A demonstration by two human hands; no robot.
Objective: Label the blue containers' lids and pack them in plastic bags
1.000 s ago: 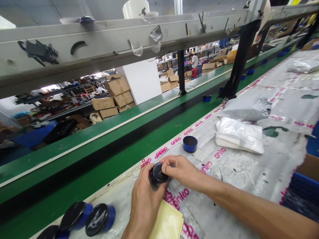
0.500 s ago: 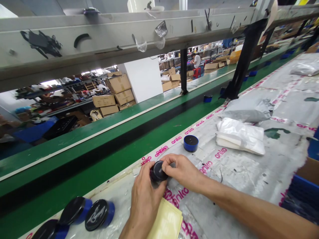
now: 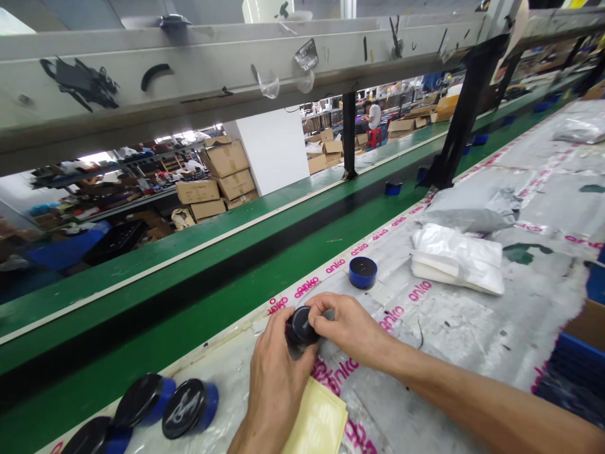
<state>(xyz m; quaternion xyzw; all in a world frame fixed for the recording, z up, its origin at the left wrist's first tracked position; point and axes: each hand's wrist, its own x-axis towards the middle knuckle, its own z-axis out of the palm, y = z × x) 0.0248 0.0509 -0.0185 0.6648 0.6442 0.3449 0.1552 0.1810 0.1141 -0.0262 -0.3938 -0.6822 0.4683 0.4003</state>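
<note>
A small round jar with a black lid (image 3: 301, 325) is held just above or on the plastic-covered table, in front of me. My left hand (image 3: 275, 369) wraps round its left and near side, closed on it. With thumb and forefinger pinched, my right hand (image 3: 343, 325) presses at the lid's right edge; whether something thin sits in that pinch is hidden. Under my left wrist lies a stack of yellow sticker sheets (image 3: 317, 419). Just beyond my hands stands a blue jar with a black top (image 3: 363, 272).
Several blue jars with black lids (image 3: 184, 408) lie at the lower left. A green conveyor belt (image 3: 265, 268) runs along the table's far edge, carrying a few blue pieces. White plastic packets (image 3: 456, 258) lie to the right. A metal beam (image 3: 212, 69) crosses above.
Almost nothing differs. Both hands stay on the jar with the same grip, and the whole view has shifted very slightly.
</note>
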